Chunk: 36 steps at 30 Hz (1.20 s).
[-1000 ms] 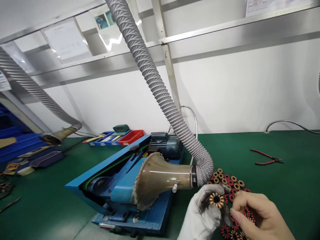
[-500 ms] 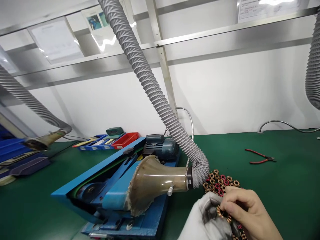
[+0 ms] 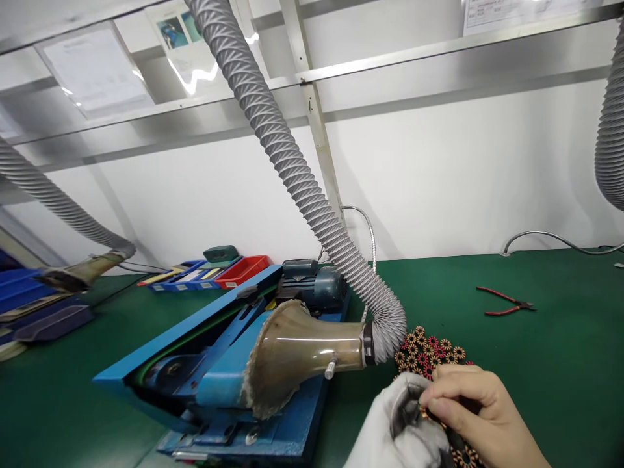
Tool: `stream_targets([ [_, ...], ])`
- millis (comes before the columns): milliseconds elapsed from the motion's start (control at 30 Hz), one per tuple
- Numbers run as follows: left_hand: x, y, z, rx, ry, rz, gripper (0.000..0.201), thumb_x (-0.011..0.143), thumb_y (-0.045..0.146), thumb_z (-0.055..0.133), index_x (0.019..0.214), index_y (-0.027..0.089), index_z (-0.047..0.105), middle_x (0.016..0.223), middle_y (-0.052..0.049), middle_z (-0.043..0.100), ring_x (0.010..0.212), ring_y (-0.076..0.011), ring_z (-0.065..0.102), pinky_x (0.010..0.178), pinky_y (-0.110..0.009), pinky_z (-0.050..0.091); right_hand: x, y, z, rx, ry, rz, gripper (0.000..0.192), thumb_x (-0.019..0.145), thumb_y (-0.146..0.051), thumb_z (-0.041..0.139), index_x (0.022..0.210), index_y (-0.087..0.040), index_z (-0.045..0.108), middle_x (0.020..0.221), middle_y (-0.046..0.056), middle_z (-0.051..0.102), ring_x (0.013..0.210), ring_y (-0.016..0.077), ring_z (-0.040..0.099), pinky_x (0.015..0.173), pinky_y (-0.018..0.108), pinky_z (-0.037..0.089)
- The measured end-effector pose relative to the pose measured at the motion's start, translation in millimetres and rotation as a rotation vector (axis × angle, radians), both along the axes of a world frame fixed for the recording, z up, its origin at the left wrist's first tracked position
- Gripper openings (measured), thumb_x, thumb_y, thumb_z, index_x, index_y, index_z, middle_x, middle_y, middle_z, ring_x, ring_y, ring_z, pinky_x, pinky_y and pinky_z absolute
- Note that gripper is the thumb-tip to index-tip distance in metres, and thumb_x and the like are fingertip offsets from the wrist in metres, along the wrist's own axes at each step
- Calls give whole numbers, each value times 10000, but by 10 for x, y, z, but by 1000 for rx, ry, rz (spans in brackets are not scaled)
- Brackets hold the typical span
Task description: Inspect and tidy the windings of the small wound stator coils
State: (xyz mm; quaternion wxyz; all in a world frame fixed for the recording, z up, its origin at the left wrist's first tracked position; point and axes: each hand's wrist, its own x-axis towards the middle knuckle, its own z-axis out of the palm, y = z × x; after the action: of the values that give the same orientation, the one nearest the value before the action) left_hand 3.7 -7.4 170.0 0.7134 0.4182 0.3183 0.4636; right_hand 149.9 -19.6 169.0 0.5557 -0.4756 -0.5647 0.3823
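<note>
My left hand (image 3: 400,426), in a white glove with dirty fingertips, is curled around a small copper-wound ring part (image 3: 425,413) at the bottom of the view. My bare right hand (image 3: 480,416) lies over it and pinches the same part with thumb and forefinger, so most of it is hidden. Just behind both hands several red and copper wound rings (image 3: 431,350) lie in a heap on the green mat (image 3: 536,364).
A blue belt sander (image 3: 219,364) with a motor (image 3: 312,283) stands left of my hands. A brown suction funnel (image 3: 297,354) on a grey ribbed hose (image 3: 292,169) points at it. Red-handled pliers (image 3: 504,302) lie far right. Red and blue trays (image 3: 214,273) stand at the back.
My right hand has moved left onto the ring in my gloved left hand and now covers it. The view has shifted slightly right and both hands sit lower in it.
</note>
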Motion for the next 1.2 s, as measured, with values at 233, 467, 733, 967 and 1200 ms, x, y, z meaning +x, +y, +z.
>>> stream_targets([
  [233,33,72,42,183,146,-2,564,636,695,740,746,153,625,686,-3,555,683,-151,495,663,-268,387,-168,37,123,-71,467,135,311,646,-502,866,567,-215,775,509,-27,513,522,115,391,528,241,263],
  [467,74,151,-212,63,-29,-68,477,595,569,820,692,172,575,591,49,469,556,-95,351,566,-239,283,-206,40,122,-116,547,63,237,567,-349,915,509,-196,744,471,-47,472,495,98,319,516,242,197],
  [733,106,50,-7,217,251,118,212,727,347,672,679,196,532,567,49,444,522,-105,362,528,-254,314,-246,-14,106,60,78,-240,225,727,-279,723,537,-200,631,510,-38,520,508,132,405,536,277,276],
  [967,86,-41,-102,528,529,420,89,775,221,577,690,227,602,682,-15,557,663,-189,511,688,-322,411,-79,15,-8,-20,444,-1,429,922,-475,599,590,-232,475,492,-77,341,465,134,278,463,263,252],
  [1200,59,-59,-139,518,495,454,88,811,247,571,739,243,622,706,-1,557,678,-185,545,705,-307,423,-39,-50,-51,275,-105,-273,207,802,-199,698,894,-371,767,821,-38,758,796,204,651,795,282,452],
])
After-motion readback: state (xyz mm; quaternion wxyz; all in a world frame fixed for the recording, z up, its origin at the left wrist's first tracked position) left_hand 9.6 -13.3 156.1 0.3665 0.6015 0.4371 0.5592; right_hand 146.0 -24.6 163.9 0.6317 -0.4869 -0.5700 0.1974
